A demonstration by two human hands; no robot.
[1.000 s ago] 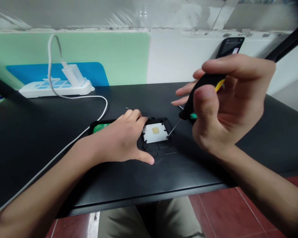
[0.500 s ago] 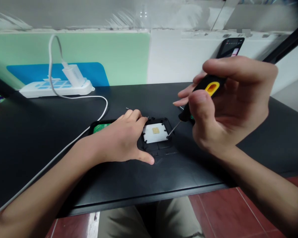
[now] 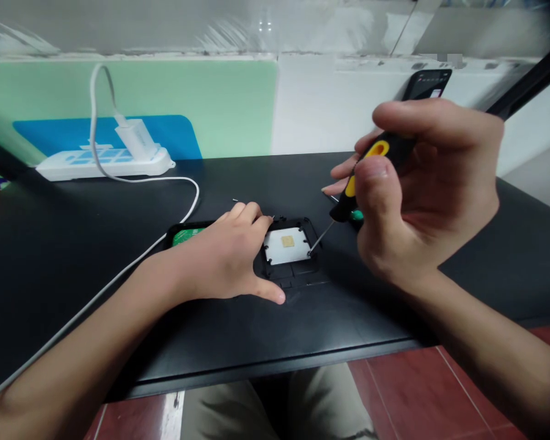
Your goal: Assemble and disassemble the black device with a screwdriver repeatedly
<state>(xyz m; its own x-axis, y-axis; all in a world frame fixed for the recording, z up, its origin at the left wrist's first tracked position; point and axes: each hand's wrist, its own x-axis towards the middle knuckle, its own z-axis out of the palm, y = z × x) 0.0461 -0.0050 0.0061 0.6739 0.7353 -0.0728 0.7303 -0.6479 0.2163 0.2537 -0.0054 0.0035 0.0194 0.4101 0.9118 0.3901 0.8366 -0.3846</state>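
Note:
My right hand point(image 3: 433, 189) is closed around a black-and-yellow screwdriver point(image 3: 349, 194), tilted down to the left. Its thin shaft reaches the right corner of a white plate point(image 3: 282, 254) with a small tan square point(image 3: 288, 241) at its centre. That plate sits inside an open black plastic casing point(image 3: 312, 231). Over the casing's middle lies my left hand point(image 3: 231, 253), its fingers curled across the far side and its thumb stretched out on the near side. A green circuit board point(image 3: 186, 235) shows at the left end; the part under my palm is hidden.
A white power strip point(image 3: 50, 168) with a plugged-in charger point(image 3: 137, 139) stands at the back left; its white cable point(image 3: 119, 284) runs along the left. A phone point(image 3: 426, 84) leans behind my right hand. Something with a green end point(image 3: 356, 215) lies partly hidden beside the screwdriver.
The screwdriver handle has turned in my right hand, so more of its yellow side faces me. Its tip stays at the plate's corner. My left hand has not moved.

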